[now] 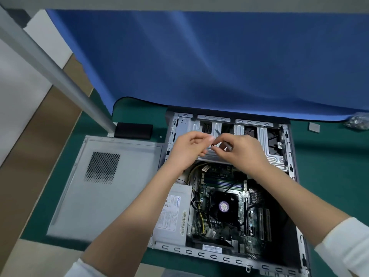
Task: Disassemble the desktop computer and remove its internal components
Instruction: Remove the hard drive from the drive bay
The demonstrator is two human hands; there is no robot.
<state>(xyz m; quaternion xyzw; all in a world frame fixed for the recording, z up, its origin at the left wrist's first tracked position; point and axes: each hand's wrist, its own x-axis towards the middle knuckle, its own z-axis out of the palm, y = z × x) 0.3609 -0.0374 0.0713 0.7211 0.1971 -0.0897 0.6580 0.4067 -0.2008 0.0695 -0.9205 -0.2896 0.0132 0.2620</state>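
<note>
My two hands — left hand (187, 149), right hand (242, 151) — crowd the silver metal drive cage (267, 140). Open reach below over the green motherboard (229, 206); the detached grey side panel (103, 186) blocks the left, the blue fabric partition (219, 60) behind.

Even, soft indoor light; wide-angle edges bend, slight blur.

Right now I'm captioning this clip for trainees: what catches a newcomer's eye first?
The open computer case lies on its side at lower centre, its motherboard and black CPU fan bared. Over its drive cage, the left hand and right hand pinch a small grey tool. The removed side panel lies left.
</note>
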